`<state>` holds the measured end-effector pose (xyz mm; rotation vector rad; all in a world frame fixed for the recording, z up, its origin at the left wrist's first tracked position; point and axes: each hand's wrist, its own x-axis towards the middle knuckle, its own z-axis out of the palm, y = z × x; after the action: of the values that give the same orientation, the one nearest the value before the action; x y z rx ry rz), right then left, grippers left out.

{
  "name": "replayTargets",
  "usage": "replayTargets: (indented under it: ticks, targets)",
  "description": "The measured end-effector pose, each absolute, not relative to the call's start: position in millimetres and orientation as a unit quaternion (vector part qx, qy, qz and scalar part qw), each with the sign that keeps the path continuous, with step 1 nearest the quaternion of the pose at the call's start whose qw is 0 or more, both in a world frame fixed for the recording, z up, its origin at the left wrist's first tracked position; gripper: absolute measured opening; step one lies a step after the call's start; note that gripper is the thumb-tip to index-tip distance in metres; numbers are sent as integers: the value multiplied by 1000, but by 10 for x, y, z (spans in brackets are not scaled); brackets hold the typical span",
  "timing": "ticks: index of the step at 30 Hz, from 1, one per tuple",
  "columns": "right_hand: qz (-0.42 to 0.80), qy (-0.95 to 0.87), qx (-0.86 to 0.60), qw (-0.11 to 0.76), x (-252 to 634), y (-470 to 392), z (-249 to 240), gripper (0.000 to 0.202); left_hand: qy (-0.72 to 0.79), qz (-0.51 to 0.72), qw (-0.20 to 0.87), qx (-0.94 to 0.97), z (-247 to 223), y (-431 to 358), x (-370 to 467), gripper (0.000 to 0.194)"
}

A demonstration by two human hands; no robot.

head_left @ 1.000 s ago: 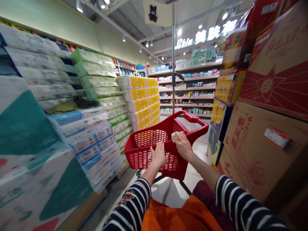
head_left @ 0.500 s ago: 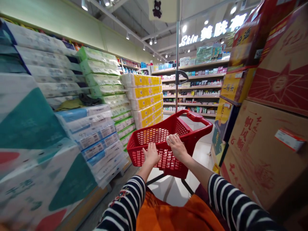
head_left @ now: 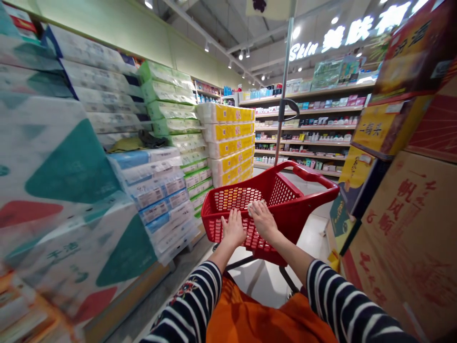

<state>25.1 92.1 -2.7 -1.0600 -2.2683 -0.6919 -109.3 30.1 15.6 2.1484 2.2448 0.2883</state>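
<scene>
A red shopping cart [head_left: 296, 228] with a perforated plastic basket stands crosswise before me. My left hand [head_left: 234, 231] lies on the near rim with its fingers stretched over it, holding nothing. Further right along that rim, my right hand [head_left: 264, 221] presses down a crumpled white cloth or tissue [head_left: 250, 208]. Most of this white piece is hidden beneath the fingers. A grey metal pole [head_left: 284, 85] with a dark hooked clip rises behind the cart.
Stacks of packaged tissue [head_left: 157, 190] rise on the left, with yellow-and-white packs [head_left: 232, 138] beyond. Cardboard cartons [head_left: 403, 224] stand close on the right. Shelves of bottles and small boxes [head_left: 310, 128] line the back.
My view has turned left, so the cart and surroundings appear further right. My right hand has slid slightly left along the rim with the white piece; my left hand stays on the rim.
</scene>
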Motion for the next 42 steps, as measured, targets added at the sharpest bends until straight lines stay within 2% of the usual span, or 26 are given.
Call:
replayTargets:
  ticks: [9, 19, 27, 37, 42]
  targets:
    - [-253, -828, -428, 259, 551, 960, 87, 41, 749, 105, 2, 654, 96, 268, -1321, 70]
    - [-212, -872, -350, 270, -265, 840, -83, 38, 763, 100, -20, 638, 15, 232, -1564, 68]
    - [-204, -857, -395, 261, -5, 907, -10, 38, 807, 129, 22, 577, -59, 185, -1890, 72]
    - [-148, -905, -317, 242, -1207, 776, -155, 36, 777, 148, 6, 612, -51, 181, -2256, 61]
    - [-146, -907, -315, 237, -1077, 801, -164, 38, 810, 112, 43, 574, -135, 151, -2445, 65]
